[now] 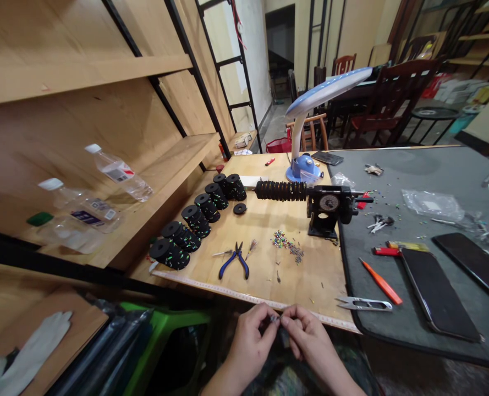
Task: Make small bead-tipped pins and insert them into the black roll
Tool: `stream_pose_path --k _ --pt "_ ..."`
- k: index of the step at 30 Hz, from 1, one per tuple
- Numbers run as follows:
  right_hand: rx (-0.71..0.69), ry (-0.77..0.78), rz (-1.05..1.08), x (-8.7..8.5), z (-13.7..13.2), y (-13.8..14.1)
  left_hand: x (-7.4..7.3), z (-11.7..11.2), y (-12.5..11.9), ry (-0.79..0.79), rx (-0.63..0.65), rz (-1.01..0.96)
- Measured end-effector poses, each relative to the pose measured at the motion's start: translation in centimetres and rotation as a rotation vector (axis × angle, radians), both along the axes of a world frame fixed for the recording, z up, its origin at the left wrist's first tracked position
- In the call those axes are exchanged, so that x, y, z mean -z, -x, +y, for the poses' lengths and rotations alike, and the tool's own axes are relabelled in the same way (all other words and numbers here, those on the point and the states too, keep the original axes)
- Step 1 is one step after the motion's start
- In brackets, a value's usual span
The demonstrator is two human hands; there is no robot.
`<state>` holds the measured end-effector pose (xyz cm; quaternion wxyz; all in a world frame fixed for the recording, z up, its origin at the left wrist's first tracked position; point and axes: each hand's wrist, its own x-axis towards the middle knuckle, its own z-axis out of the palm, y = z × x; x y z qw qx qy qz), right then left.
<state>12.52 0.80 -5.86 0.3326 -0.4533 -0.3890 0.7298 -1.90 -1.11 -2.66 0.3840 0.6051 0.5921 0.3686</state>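
My left hand [253,335] and my right hand [307,334] meet just off the table's front edge, thumbs and fingertips pinched together. Between the left fingertips is a small greyish piece [274,318], too small to name; what the right fingers pinch is hidden. Beyond the hands, blue-handled pliers [236,261] lie with their handles spread. A pile of small colourful beads [280,238] sits beside a heap of little metal parts [297,253]. To the right of the right hand lie thread snips [366,303].
Black spools [197,220] line the table's left side. A black winding machine [329,206] carries a row of black discs [281,191]. Behind it stands a blue desk lamp [304,165]. An orange-handled tool [382,281] and phones [438,294] lie on the grey mat [376,341].
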Motion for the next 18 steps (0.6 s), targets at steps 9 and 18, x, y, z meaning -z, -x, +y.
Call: stream_pose_path --k 9,18 --pt "0.122 0.007 0.022 -0.02 0.19 -0.29 0.25 0.01 -0.31 0.093 0.008 -0.105" --pt "0.204 -0.004 0.026 -0.42 0.28 -0.39 0.72 -0.01 -0.6 0.228 -0.017 -0.32"
